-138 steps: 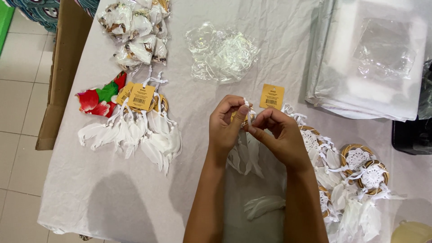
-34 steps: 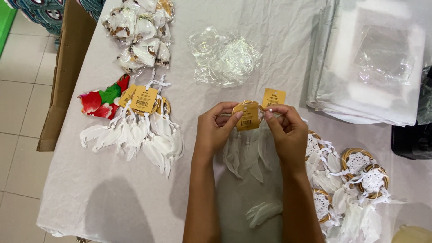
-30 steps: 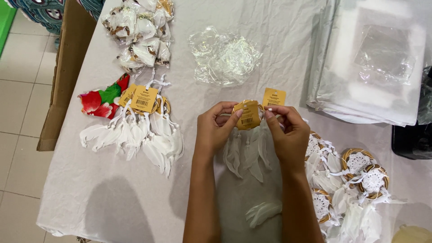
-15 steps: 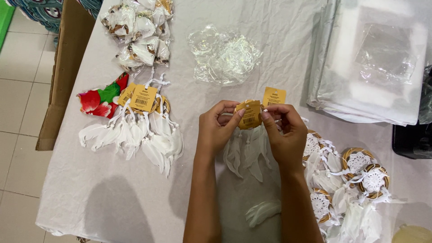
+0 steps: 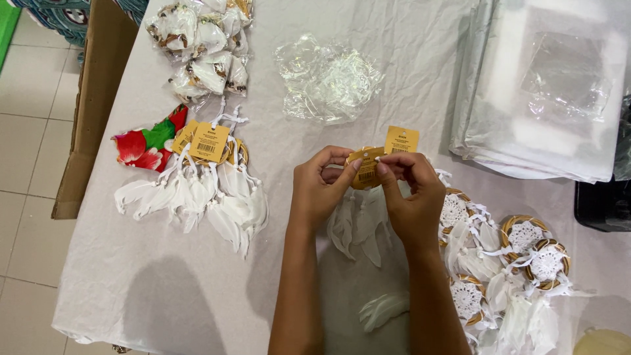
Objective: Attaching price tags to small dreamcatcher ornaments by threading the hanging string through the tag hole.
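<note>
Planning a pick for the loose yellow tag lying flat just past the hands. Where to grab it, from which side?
Pinch the yellow tag by its far short edge, coming from above and beyond. It lies flat on the table cloth; its near edge sits close to the right hand and the dreamcatcher, so only the far side looks free.

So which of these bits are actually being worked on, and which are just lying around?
In hand:
left hand and right hand pinching a small dreamcatcher; yellow tag beside it.

Lying about:
tagged dreamcatchers, untagged dreamcatchers, crumpled plastic, bagged dreamcatchers, red floral cloth.
</note>
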